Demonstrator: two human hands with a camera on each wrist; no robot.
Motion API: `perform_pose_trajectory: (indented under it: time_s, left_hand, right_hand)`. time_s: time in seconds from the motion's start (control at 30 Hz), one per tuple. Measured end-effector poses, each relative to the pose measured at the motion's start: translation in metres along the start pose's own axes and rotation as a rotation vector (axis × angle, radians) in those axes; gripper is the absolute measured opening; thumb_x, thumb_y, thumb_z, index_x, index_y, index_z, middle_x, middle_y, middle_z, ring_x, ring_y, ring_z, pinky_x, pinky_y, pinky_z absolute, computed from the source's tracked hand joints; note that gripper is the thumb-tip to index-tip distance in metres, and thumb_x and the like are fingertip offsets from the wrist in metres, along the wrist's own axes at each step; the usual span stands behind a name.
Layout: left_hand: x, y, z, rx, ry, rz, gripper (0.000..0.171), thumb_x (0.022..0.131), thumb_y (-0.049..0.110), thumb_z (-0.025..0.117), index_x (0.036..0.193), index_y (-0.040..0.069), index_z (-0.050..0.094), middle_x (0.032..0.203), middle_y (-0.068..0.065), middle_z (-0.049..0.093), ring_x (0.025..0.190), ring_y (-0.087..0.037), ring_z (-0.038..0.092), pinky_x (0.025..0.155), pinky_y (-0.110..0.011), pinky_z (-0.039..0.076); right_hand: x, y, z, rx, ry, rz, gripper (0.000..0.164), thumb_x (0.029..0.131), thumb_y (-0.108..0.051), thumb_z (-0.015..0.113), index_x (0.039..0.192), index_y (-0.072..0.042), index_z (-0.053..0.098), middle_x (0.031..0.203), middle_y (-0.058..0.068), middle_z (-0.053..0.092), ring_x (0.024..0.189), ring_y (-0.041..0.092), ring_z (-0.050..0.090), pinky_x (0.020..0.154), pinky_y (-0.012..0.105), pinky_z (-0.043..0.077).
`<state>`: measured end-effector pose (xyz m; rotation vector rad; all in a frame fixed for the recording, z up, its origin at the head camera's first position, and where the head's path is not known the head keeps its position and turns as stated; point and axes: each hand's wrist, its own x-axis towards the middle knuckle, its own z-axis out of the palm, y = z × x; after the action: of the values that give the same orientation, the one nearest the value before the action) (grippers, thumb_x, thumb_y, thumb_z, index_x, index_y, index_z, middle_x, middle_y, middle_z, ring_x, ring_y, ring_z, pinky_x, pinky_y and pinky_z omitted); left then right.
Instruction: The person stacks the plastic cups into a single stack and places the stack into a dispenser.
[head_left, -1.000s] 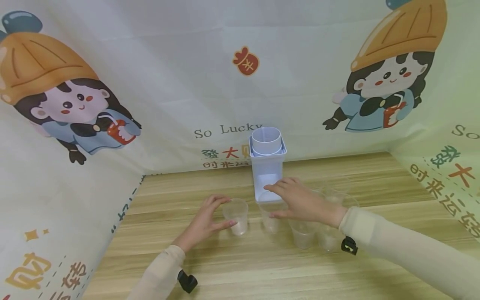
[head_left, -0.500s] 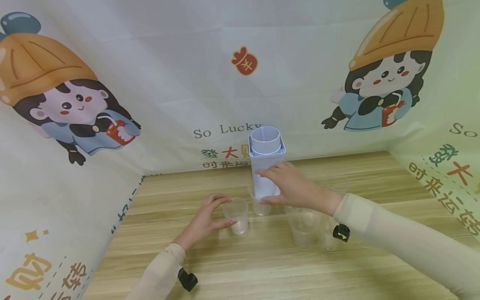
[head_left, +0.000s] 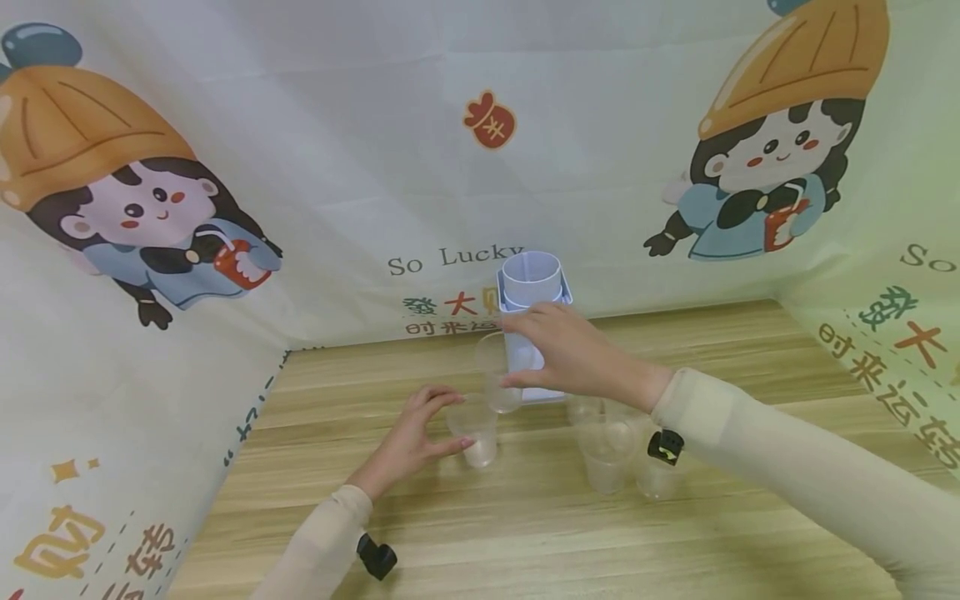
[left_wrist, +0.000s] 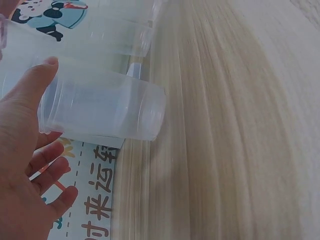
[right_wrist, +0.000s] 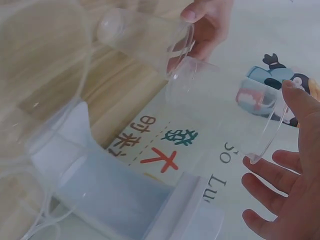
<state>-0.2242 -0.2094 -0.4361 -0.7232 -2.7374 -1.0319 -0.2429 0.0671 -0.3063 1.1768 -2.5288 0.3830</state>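
Observation:
My left hand [head_left: 408, 437] pinches a clear plastic cup [head_left: 480, 433] that stands upright on the wooden table, thumb on the near side and fingers at the rim. With my right hand [head_left: 566, 350] I hold a second clear cup [head_left: 497, 379] near its rim, raised in front of the pale dispenser-like holder [head_left: 525, 354]. In the right wrist view this cup [right_wrist: 215, 97] sits between thumb and fingers, close to the left hand's cup [right_wrist: 137, 37]. The holder is a tall pale box with a round tube [head_left: 531, 277] on top, partly hidden by my right hand.
Several more clear cups [head_left: 606, 471] stand to the right, under and beside my right forearm, partly overlapping in view. A printed cloth [head_left: 360, 167] hangs as a wall behind the wooden table [head_left: 480, 542] and along both sides.
My right hand has lifted its cup off the table and moved it left and away from me, past the holder's front. My left hand and its cup have stayed in place.

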Motion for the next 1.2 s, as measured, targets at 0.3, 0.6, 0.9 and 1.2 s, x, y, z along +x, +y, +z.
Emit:
perform_pose_trajectory:
  time_s: [0.3,0.6,0.9,1.2]
  left_hand:
    - [0.001,-0.001,0.0,0.013,0.016,0.029,0.062,0.078,0.03,0.084,0.13,0.005,0.06,0.138,-0.012,0.052,0.132,-0.033,0.046,0.109,-0.053,0.044]
    - [0.001,0.0,0.0,0.019,0.012,0.006,0.067,0.078,0.031,0.085,0.132,0.001,0.059,0.137,-0.013,0.052,0.132,-0.033,0.046,0.109,-0.053,0.044]
    - [0.0,-0.001,0.0,-0.017,0.009,0.022,0.055,0.078,0.031,0.084,0.126,0.013,0.064,0.132,-0.007,0.053,0.129,-0.03,0.047,0.109,-0.054,0.044]
    - [0.0,-0.002,0.001,-0.024,-0.001,0.032,0.06,0.08,0.029,0.083,0.132,0.011,0.06,0.139,-0.01,0.05,0.136,-0.035,0.042,0.11,-0.059,0.041]
  right_hand:
    - [0.017,-0.018,0.005,0.001,-0.055,-0.039,0.078,0.086,-0.056,0.069,0.146,-0.011,0.047,0.143,0.006,0.058,0.131,0.029,0.054,0.114,0.049,0.039]
    - [0.024,-0.024,0.016,0.015,-0.085,-0.026,0.079,0.085,-0.055,0.069,0.147,-0.013,0.045,0.143,0.006,0.058,0.133,0.027,0.052,0.118,0.05,0.034]
    - [0.025,-0.026,0.034,0.031,-0.168,0.004,0.081,0.084,-0.058,0.069,0.147,-0.014,0.045,0.14,0.004,0.061,0.129,0.024,0.054,0.117,0.049,0.035]
    - [0.019,-0.027,0.054,0.012,-0.159,-0.033,0.08,0.085,-0.058,0.068,0.146,-0.012,0.047,0.138,0.007,0.062,0.127,0.026,0.056,0.11,0.048,0.043]
